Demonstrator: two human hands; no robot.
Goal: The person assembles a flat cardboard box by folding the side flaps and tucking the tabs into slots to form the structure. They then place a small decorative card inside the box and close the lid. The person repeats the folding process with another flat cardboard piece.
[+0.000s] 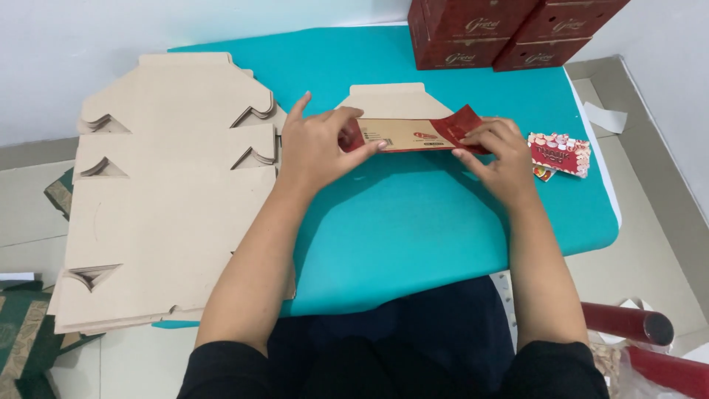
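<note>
A flat die-cut cardboard box blank (pixel 402 129), tan inside and dark red outside, lies on the teal table (pixel 413 229) in front of me. My left hand (pixel 317 144) grips its left end, thumb pressed on the folded panel. At the right end, my right hand (pixel 498 151) pinches the red flap. Both hands hold the near panel folded up; the tan flap behind it lies flat.
A thick stack of unfolded tan box blanks (pixel 170 192) covers the table's left side and overhangs its edge. Folded dark red boxes (pixel 502 29) stand at the back right. A small pile of red printed cards (pixel 561 154) lies by my right hand. Red rolls (pixel 628 324) rest on the floor at lower right.
</note>
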